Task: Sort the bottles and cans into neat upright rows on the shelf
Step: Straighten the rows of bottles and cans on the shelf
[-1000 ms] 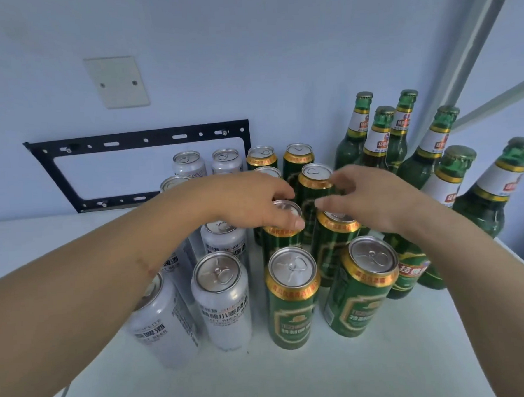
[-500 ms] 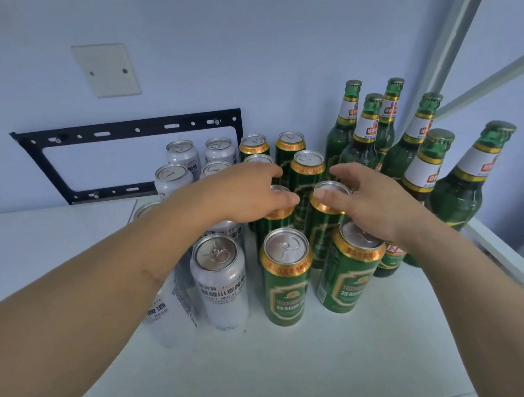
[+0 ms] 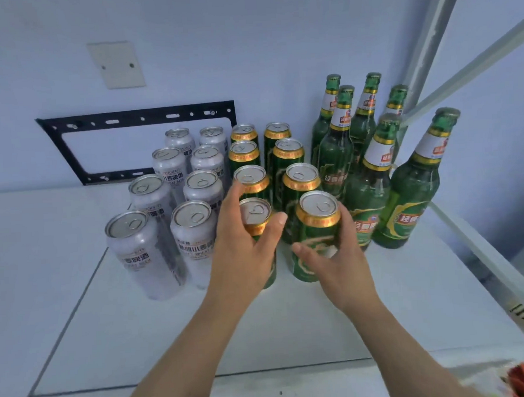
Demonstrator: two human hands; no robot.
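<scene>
A white shelf (image 3: 291, 324) is seen against a pale wall, with a thin dark seam marked along its left side and front. Eight silver cans (image 3: 190, 184) are set upright on it in two rows running from front to back. Just beside them on the right, eight green cans (image 3: 283, 163) with gold rims are stood upright in two like rows; the two front ones are partly covered. Further right, six green bottles (image 3: 371, 159) are stood upright in the corner, close together, with white and gold neck labels. The front part of the shelf is left bare.
</scene>
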